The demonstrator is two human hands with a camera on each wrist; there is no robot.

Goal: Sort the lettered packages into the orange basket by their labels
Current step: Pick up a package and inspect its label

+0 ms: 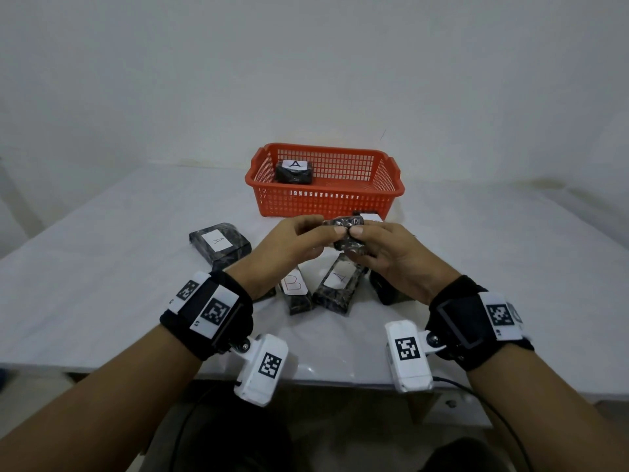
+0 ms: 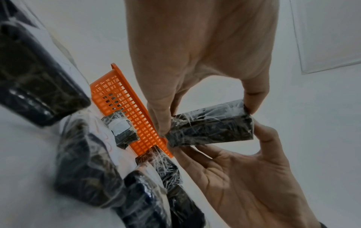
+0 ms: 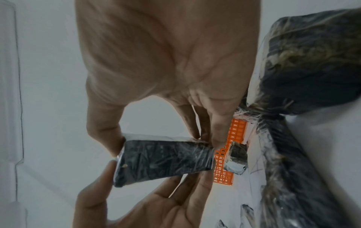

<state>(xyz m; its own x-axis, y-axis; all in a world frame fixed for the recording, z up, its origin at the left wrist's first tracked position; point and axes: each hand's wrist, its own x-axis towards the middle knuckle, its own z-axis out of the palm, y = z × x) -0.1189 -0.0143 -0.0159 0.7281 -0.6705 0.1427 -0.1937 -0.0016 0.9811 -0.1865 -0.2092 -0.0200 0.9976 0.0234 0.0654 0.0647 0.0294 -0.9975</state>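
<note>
Both hands hold one small dark plastic-wrapped package (image 1: 345,235) in the air in front of the orange basket (image 1: 325,195). My left hand (image 1: 326,229) pinches its left end and my right hand (image 1: 359,238) pinches its right end. No letter can be read on this package (image 2: 210,128) in either wrist view (image 3: 166,158). A package marked A (image 1: 294,172) lies in the basket's left half. On the table lie a package marked A (image 1: 219,245), one marked B (image 1: 296,289) and another marked A (image 1: 340,282).
A dark package (image 1: 386,289) lies partly hidden under my right wrist. Another package with a white label (image 1: 369,217) sits just before the basket. The white table (image 1: 102,267) meets a white wall behind the basket. A cable (image 1: 476,396) hangs below the table's front edge.
</note>
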